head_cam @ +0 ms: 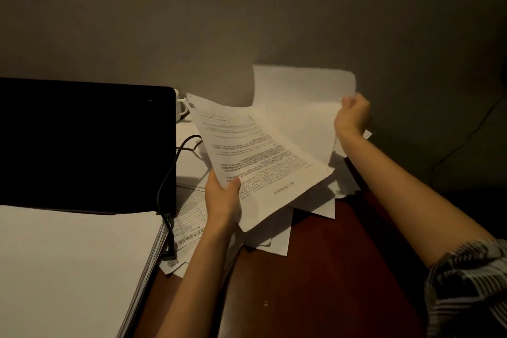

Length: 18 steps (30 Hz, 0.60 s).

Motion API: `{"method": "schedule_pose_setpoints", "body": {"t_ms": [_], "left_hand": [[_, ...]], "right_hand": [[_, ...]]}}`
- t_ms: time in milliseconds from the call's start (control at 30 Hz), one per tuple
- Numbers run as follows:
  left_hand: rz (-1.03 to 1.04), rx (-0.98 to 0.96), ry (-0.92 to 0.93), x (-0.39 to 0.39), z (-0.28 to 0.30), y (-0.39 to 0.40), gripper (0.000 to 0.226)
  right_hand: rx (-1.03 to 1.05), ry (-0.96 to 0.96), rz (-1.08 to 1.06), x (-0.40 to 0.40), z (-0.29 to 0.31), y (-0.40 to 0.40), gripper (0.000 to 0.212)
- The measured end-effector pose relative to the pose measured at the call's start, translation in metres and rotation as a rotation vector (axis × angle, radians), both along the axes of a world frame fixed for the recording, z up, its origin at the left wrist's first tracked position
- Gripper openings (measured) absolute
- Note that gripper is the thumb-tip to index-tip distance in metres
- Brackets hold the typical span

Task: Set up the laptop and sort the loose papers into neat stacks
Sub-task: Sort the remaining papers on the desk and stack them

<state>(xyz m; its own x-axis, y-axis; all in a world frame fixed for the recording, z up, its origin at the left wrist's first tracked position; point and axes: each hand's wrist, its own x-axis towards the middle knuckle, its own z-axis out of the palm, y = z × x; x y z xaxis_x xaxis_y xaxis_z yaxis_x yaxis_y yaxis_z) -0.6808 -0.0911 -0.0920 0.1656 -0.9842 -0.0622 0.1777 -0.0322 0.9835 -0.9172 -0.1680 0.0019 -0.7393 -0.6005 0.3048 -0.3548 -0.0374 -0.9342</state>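
Loose white printed paper sheets point(263, 162): heaped at the far edge of the dark reddish wooden table point(329, 269), beside the open black laptop point(85, 145). Left hand point(223, 197) pinches the printed sheet's near corner, raised for sorting; right hand point(354, 115) grips a blank white sheet point(301, 90), likely separating it. Neat white stack point(71, 269) occupies the table's left near corner.

laptop point(85, 145) left of papers point(277, 228)
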Motion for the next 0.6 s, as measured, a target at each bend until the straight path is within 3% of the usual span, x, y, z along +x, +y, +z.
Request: {"method": "schedule_pose_setpoints", "body": {"t_ms": [67,167,300,400,467,600], "left_hand": [[-0.035,0.011,-0.024,-0.001,-0.003,0.001,0.043],[-0.085,0.066,-0.011,-0.003,-0.004,0.001,0.048],[-0.108,0.159,0.053,0.002,0.005,0.002,0.025],[-0.171,0.229,0.315,0.002,0.010,0.003,0.048],[-0.204,0.240,0.395,0.004,0.009,0.002,0.054],[-0.178,0.247,0.192,0.005,0.005,0.000,0.037]], "right_hand": [[-0.142,0.145,-0.012,-0.001,0.017,0.012,0.022],[-0.312,0.607,0.131,0.018,0.020,0.043,0.028],[-0.391,1.128,0.408,0.040,-0.044,0.080,0.037],[-0.375,1.236,0.575,0.053,-0.099,0.106,0.032],[-0.349,1.244,0.708,0.056,-0.119,0.116,0.029],[-0.177,1.218,0.894,0.055,-0.122,0.118,0.034]]}}
